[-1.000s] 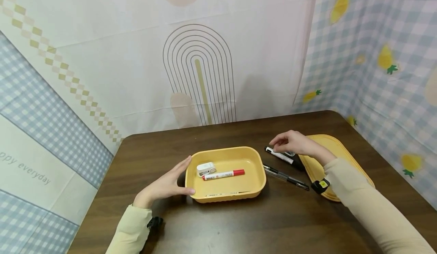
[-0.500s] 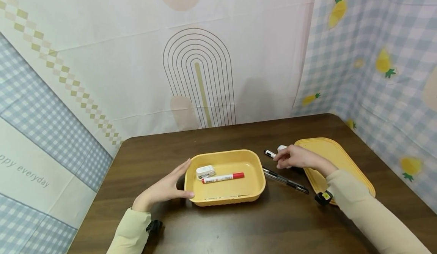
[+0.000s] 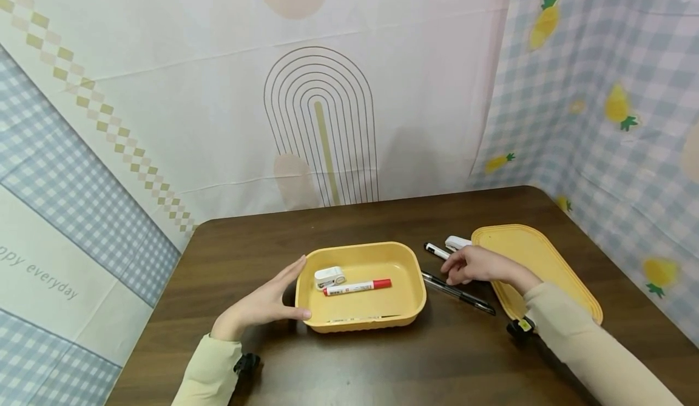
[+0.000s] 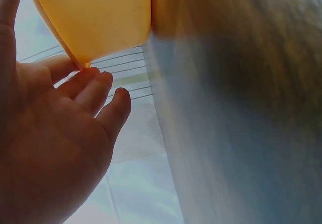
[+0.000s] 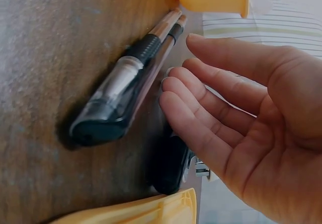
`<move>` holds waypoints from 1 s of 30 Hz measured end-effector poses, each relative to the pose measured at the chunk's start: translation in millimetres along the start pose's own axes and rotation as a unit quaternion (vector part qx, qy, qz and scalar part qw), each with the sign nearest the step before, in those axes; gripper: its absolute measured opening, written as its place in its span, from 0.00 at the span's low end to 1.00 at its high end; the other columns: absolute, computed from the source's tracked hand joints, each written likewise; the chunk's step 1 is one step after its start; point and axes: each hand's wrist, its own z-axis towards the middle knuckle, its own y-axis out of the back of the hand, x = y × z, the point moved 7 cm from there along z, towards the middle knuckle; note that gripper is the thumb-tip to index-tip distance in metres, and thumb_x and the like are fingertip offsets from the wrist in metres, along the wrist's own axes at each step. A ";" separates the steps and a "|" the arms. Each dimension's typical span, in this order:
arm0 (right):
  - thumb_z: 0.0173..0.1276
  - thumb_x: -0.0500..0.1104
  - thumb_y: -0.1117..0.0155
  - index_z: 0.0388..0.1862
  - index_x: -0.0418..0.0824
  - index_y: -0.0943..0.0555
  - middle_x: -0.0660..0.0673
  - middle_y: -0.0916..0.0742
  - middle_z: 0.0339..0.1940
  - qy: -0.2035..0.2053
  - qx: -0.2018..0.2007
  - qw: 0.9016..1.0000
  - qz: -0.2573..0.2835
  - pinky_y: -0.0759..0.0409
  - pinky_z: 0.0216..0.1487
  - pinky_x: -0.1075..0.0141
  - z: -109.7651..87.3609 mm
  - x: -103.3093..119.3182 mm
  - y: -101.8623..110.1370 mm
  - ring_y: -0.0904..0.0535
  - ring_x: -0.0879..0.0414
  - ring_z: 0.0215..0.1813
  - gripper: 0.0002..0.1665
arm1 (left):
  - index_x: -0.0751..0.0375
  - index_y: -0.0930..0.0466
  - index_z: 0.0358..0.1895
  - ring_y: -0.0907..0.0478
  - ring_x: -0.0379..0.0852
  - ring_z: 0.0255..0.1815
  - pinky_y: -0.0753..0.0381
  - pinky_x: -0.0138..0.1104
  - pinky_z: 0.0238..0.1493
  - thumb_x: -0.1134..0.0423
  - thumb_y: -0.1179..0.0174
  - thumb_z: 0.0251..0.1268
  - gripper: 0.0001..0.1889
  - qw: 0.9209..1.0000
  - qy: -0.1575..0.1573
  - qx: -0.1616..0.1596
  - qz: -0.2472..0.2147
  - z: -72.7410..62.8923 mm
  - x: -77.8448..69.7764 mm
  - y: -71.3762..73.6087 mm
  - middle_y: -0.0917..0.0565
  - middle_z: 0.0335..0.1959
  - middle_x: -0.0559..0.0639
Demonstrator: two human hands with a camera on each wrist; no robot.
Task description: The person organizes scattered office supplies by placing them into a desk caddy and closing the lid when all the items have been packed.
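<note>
A yellow box [image 3: 412, 290] stands on the table, holding a red-capped marker [image 3: 357, 287] and a small white stapler [image 3: 329, 276]. My left hand [image 3: 264, 300] holds the box's left end, thumb at the near corner and fingers at the far one. To the box's right, my right hand [image 3: 475, 264] hovers over the table, fingers loosely bent around nothing. Just below its fingertips lie two black-and-clear pens [image 3: 461, 295], larger in the right wrist view. A white marker [image 3: 435, 250] with black ends lies partly hidden behind that hand, beside a small white object [image 3: 457, 243].
A yellow lid [image 3: 537, 254] lies on the right of the dark wooden table [image 3: 349, 363], under the right forearm. Patterned cloth [image 3: 322, 127] hangs behind the table and along both sides.
My right hand has moved from the black-and-white marker toward the near side, over the pens, uncovering the small white object. My left hand stays on the box.
</note>
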 end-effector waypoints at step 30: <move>0.57 0.32 0.27 0.45 0.29 0.18 0.47 0.17 0.28 -0.017 0.024 1.000 0.005 0.23 0.32 0.68 7.5 1.8 -12.4 0.23 0.59 0.29 0.16 | 0.49 0.58 0.83 0.56 0.51 0.81 0.47 0.55 0.75 0.41 0.25 0.54 0.60 1.000 0.004 -0.002 -0.009 -0.8 0.3 0.2 0.56 0.84 0.51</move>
